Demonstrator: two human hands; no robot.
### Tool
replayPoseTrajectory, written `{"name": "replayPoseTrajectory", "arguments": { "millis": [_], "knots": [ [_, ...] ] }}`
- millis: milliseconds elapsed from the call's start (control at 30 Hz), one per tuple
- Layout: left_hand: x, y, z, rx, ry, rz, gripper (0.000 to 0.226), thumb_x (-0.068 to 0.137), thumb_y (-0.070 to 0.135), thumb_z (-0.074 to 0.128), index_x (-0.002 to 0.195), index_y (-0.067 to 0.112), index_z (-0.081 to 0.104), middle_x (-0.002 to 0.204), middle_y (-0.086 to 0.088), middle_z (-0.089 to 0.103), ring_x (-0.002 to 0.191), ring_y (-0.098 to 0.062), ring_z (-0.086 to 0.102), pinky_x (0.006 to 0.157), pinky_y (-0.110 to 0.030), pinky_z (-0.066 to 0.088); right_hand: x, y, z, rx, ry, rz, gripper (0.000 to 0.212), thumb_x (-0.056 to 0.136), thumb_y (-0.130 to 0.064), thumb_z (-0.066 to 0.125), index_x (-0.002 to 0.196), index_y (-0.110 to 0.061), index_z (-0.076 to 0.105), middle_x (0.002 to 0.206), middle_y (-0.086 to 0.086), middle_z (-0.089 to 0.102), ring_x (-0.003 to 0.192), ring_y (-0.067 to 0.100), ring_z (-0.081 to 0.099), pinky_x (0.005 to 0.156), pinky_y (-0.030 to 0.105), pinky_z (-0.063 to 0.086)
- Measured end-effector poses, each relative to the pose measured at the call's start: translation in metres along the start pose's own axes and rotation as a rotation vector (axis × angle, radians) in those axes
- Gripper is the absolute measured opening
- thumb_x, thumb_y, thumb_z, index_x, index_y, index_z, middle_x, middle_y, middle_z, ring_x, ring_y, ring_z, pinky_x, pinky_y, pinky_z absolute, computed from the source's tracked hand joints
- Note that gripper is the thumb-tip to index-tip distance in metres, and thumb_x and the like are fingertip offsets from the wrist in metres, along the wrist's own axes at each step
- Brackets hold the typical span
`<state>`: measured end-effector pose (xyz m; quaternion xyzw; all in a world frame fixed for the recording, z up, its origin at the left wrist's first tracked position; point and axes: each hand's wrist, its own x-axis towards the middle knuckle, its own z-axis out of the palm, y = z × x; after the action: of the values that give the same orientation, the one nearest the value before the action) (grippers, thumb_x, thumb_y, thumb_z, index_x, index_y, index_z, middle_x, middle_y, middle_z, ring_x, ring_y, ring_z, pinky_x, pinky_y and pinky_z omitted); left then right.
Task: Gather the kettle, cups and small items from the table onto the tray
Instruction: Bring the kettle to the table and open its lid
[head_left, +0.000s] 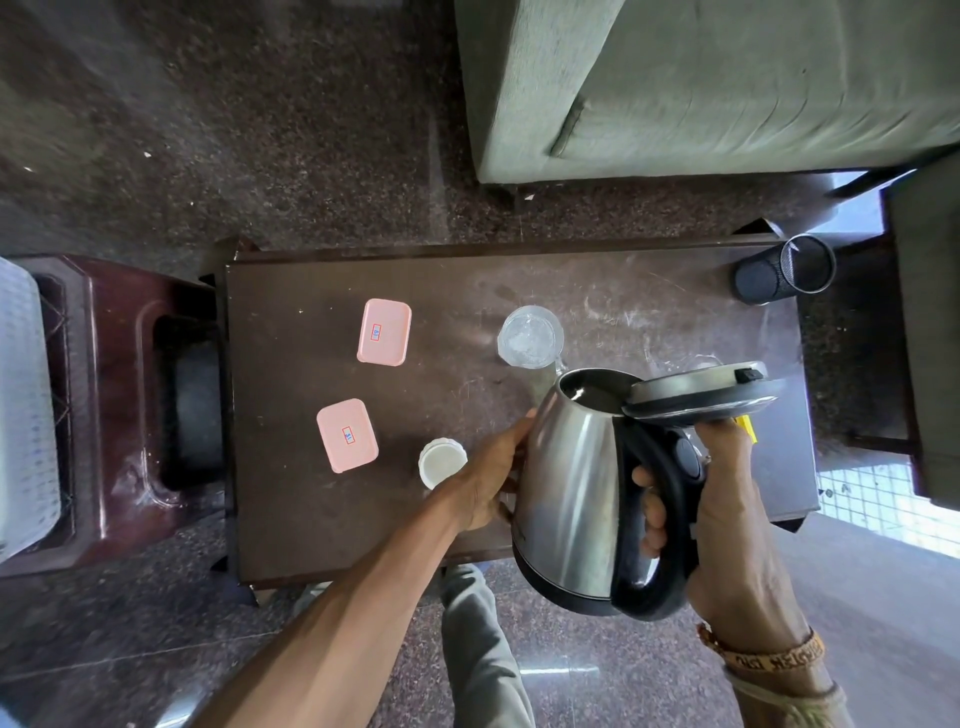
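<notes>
A steel kettle (576, 478) with a black handle is lifted above the near right part of the dark table (322, 530), its lid (701, 395) flipped open. My right hand (727, 499) grips the handle. My left hand (493, 478) presses flat against the kettle's left side. A clear glass cup (531, 336) stands just beyond the kettle's spout. Two pink lidded boxes (384, 332) (347, 435) lie on the table's left half. A small white round jar (441, 461) sits beside my left wrist. A yellow item (747, 427) is mostly hidden behind my right hand.
A white tray (23, 410) rests on a maroon plastic stool (114, 415) left of the table. A black mesh holder (784, 269) stands at the table's far right corner. A grey-green sofa (727, 83) lies beyond the table. My trouser leg (478, 644) is below the table edge.
</notes>
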<state>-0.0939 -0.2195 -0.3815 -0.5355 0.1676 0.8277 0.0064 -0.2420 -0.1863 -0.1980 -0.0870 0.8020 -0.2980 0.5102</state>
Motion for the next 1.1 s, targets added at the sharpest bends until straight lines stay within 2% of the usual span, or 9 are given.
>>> {"name": "replayPoseTrajectory", "arguments": {
  "millis": [100,333,467,633,767,833,1000,1100],
  "knots": [
    [0.002,0.0,-0.001,0.01,-0.004,0.006,0.068,0.062,0.091,0.054,0.077,0.03,0.079,0.07,0.007,0.073,0.082,-0.022,0.062,0.074,-0.04,0.051,0.001,0.0,0.0,0.01,0.001,0.001,0.077,0.065,-0.088,0.05,0.061,-0.012,0.067,0.053,0.01,0.051,0.044,0.022,0.043,0.05,0.033,0.039],
    [0.003,0.002,-0.005,0.039,-0.023,-0.016,0.066,0.056,0.095,0.053,0.075,0.038,0.078,0.066,0.012,0.072,0.076,-0.017,0.061,0.059,-0.034,0.047,0.004,0.001,0.001,0.016,-0.019,0.014,0.079,0.061,-0.088,0.05,0.064,-0.01,0.065,0.052,0.009,0.049,0.045,0.022,0.041,0.049,0.031,0.037],
    [0.004,0.002,-0.006,0.014,-0.016,-0.021,0.07,0.055,0.095,0.056,0.084,0.036,0.079,0.081,0.009,0.077,0.091,-0.022,0.066,0.067,-0.04,0.05,0.005,0.002,0.001,0.007,-0.015,0.008,0.082,0.059,-0.09,0.05,0.064,-0.01,0.065,0.051,0.01,0.049,0.044,0.023,0.042,0.049,0.032,0.037],
    [0.002,0.002,-0.005,0.005,-0.002,-0.022,0.075,0.054,0.095,0.057,0.09,0.033,0.079,0.088,0.005,0.078,0.097,-0.024,0.067,0.072,-0.045,0.052,0.004,0.001,0.002,0.001,-0.011,-0.005,0.08,0.061,-0.089,0.05,0.062,-0.011,0.066,0.051,0.01,0.05,0.045,0.022,0.043,0.049,0.033,0.038],
    [0.001,0.002,-0.004,-0.003,0.012,-0.023,0.067,0.06,0.09,0.056,0.082,0.031,0.079,0.073,0.007,0.075,0.083,-0.021,0.064,0.065,-0.04,0.05,0.003,0.002,0.002,-0.024,-0.007,-0.026,0.076,0.068,-0.085,0.048,0.061,-0.012,0.067,0.052,0.011,0.052,0.044,0.022,0.045,0.048,0.033,0.04],
    [0.0,0.002,-0.004,-0.008,0.015,-0.021,0.066,0.06,0.089,0.057,0.081,0.03,0.079,0.073,0.007,0.075,0.083,-0.022,0.064,0.067,-0.04,0.05,0.003,0.004,0.001,-0.022,-0.008,-0.027,0.076,0.067,-0.086,0.048,0.061,-0.012,0.068,0.052,0.011,0.052,0.044,0.022,0.045,0.048,0.033,0.041],
    [-0.004,0.007,-0.003,-0.01,0.017,-0.011,0.075,0.06,0.092,0.056,0.095,0.029,0.078,0.092,0.001,0.077,0.093,-0.024,0.067,0.07,-0.042,0.051,0.002,0.006,0.001,-0.052,-0.031,-0.052,0.096,0.057,-0.103,0.039,0.06,-0.01,0.065,0.051,0.013,0.052,0.044,0.024,0.046,0.05,0.035,0.041],
    [-0.007,0.01,-0.004,-0.011,0.017,-0.002,0.078,0.061,0.091,0.057,0.103,0.028,0.076,0.102,-0.002,0.076,0.1,-0.026,0.067,0.078,-0.046,0.053,0.001,0.007,0.0,-0.065,-0.035,-0.049,0.102,0.053,-0.107,0.032,0.06,-0.01,0.063,0.051,0.014,0.05,0.045,0.024,0.046,0.05,0.034,0.041]
  ]
}}
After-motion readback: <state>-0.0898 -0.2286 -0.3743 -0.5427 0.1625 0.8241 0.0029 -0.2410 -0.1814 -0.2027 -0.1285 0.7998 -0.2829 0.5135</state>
